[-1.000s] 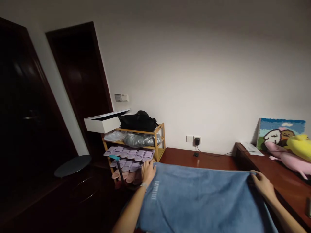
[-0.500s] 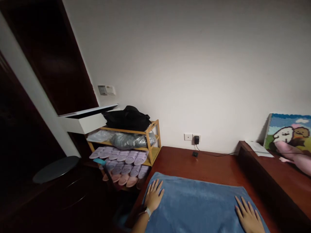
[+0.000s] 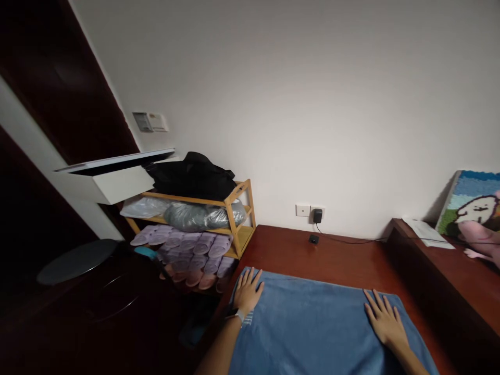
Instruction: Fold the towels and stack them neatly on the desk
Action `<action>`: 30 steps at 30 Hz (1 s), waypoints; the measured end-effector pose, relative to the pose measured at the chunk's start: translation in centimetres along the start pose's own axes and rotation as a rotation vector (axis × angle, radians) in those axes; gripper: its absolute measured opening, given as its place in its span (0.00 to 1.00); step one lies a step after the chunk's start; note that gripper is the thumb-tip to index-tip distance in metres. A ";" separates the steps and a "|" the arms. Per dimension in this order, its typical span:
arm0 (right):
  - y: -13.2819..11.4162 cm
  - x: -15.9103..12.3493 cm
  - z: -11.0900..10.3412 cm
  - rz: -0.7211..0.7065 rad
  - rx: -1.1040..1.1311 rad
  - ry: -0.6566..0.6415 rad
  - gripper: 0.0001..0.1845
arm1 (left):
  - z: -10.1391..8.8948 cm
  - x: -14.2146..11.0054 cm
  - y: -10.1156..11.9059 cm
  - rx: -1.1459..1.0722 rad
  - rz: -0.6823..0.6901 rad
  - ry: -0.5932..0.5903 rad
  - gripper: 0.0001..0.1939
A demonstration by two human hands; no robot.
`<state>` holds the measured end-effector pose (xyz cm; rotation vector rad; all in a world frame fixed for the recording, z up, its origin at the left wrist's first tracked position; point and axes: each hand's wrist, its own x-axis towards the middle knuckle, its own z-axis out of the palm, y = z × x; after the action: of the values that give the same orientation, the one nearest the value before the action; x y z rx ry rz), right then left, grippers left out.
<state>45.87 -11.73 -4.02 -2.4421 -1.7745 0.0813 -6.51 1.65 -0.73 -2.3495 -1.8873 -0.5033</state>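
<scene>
So I'm standing here watching, and going by the wearer's clock (12 dead ahead), the left hand [image 3: 247,298] is palm down at about 11, fingers spread and aimed roughly at 12 to 1. The right hand [image 3: 386,322] is out at about 1, also palm down, fingers fanned towards 11, thumb poking off nearer 10. Both look pretty flat tbh. Left forearm [image 3: 222,346] is bare and slants up from 7, right forearm [image 3: 411,360] from 5. Hands well apart.
</scene>
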 end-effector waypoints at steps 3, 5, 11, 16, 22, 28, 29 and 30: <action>0.3 0.9 0.0 0.051 -0.007 -0.018 0.38 | 0.9 0.9 0.5 -0.005 -0.031 -0.006 0.27; 0.7 1.8 -0.5 0.076 -0.004 -0.043 0.38 | 1.2 1.6 1.0 -0.010 -0.034 -0.003 0.27; 3.8 2.5 -0.6 0.096 -0.021 -0.047 0.40 | 0.7 2.2 -0.2 -0.037 0.025 -0.011 0.28; 5.2 1.8 0.5 0.055 -0.064 0.013 0.41 | 0.5 1.8 -1.7 -0.075 0.073 -0.007 0.28; 5.3 2.0 0.4 0.071 -0.100 -0.010 0.41 | 1.6 2.7 -1.5 -0.095 0.073 -0.051 0.27; 5.0 2.4 -1.0 0.053 -0.112 -0.070 0.39 | 0.3 2.2 -2.6 -0.126 0.151 -0.080 0.25; 4.5 2.3 -1.5 0.041 -0.111 -0.080 0.39 | 0.0 1.9 -2.7 -0.134 0.158 -0.070 0.25; 3.8 2.1 -2.0 0.044 -0.105 -0.076 0.39 | -0.3 1.6 -2.8 -0.142 0.159 -0.055 0.25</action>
<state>50.38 -11.04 -2.50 -2.5849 -1.7989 0.0888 -8.95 3.78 -0.37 -2.6018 -1.7193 -0.5802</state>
